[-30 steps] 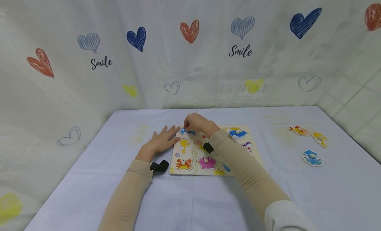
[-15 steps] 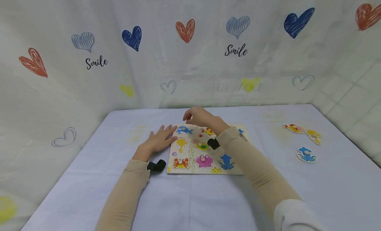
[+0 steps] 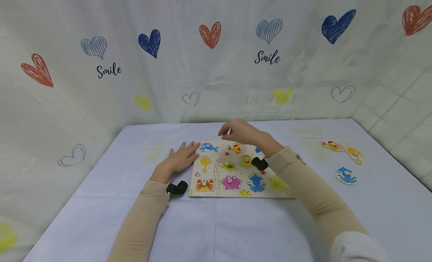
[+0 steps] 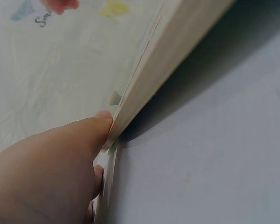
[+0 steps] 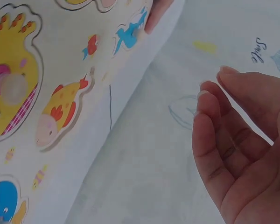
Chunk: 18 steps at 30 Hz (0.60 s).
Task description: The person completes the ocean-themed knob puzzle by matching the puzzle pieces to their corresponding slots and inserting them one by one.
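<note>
Head view alone shows loose pieces point(image 3: 347, 176); left fingers point(image 3: 193, 149) spread at the board point(image 3: 245, 174), right fingers point(image 5: 206, 135) curl loosely.

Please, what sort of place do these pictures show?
Probably a tabletop play or recording corner: a cloth-covered table, a hanging backdrop printed with hearts and "Smile" lettering, and a sea-animal peg puzzle.

Free cloth point(image 3: 307, 148) between loose pieces point(image 3: 346, 176) and right sleeve point(image 3: 315, 192), an obstacle over the board point(image 3: 248, 170)
</note>
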{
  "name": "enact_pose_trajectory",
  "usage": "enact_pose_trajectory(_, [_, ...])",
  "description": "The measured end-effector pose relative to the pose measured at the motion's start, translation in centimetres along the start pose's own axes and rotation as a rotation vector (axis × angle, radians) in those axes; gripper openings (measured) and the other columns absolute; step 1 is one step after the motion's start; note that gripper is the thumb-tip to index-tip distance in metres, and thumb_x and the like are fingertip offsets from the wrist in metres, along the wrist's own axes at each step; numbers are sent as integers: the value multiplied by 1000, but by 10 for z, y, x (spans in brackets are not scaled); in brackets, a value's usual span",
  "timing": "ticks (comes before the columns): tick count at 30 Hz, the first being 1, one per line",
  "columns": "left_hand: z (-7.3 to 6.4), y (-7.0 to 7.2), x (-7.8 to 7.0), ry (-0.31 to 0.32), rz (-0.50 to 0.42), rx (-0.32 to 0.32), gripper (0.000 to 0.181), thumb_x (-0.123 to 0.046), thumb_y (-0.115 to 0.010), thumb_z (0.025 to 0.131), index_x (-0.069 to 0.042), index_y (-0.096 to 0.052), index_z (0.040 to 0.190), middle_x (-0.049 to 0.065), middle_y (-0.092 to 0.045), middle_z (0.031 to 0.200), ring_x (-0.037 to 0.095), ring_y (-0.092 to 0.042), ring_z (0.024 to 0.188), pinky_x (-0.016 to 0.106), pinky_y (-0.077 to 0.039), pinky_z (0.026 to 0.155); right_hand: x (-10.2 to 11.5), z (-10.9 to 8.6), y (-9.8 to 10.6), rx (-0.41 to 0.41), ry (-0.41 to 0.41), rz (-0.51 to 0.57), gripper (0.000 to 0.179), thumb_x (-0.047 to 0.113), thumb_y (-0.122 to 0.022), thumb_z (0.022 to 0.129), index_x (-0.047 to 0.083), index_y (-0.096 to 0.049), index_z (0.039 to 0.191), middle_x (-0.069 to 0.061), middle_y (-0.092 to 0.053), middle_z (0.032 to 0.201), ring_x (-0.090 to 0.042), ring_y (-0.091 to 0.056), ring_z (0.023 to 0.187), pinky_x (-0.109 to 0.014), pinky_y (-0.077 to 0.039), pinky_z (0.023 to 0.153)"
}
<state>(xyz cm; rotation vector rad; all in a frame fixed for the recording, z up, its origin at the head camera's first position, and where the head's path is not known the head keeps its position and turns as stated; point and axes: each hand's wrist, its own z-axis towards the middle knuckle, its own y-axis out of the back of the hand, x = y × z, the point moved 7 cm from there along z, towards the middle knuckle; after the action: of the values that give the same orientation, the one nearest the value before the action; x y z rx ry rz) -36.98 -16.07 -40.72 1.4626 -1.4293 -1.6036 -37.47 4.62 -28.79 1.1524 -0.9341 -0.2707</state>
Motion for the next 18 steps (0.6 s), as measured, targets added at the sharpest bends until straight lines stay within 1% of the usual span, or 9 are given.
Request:
enact_pose_trajectory(3, [0,1,-1,-7,4,0,63,-51,-36,110,-25,-22,166,8,-15,171,38,0,156,73,3,115,-9,-12,6,-4,-19,2,18,10,-67,100,5,-76,115,-7,-72,108,-25,-68,95,-38,-57,85])
enact_pose_trajectory(8, [0,2,0,-9,13,-2,64,-51,-36,110,-25,-21,166,8,-15,171,38,-1,156,73,2,115,-26,-35,14,-8,-68,36,19,10,-66,101,6,-76,117,-7,-73,109,-27,-68,91,-39,-57,80])
enact_pose_trajectory(14, [-1,2,0,-9,4,0,64,-52,-35,109,-25,-21,166,9,-15,171,38,-1,156,73,2,115,-46,-62,19,-24,-102,44,18,8,-68,100,4,-75,116,-9,-73,105,-22,-62,81,-35,-54,73])
enact_pose_trajectory(18, [-1,0,-1,-15,6,-3,64,-52,-35,109,-25,-21,166,8,-15,171,38,-1,156,74,2,115,-60,-82,25,-45,-135,41,19,8,-69,99,2,-75,115,-10,-73,102,-21,-60,78,-34,-53,68])
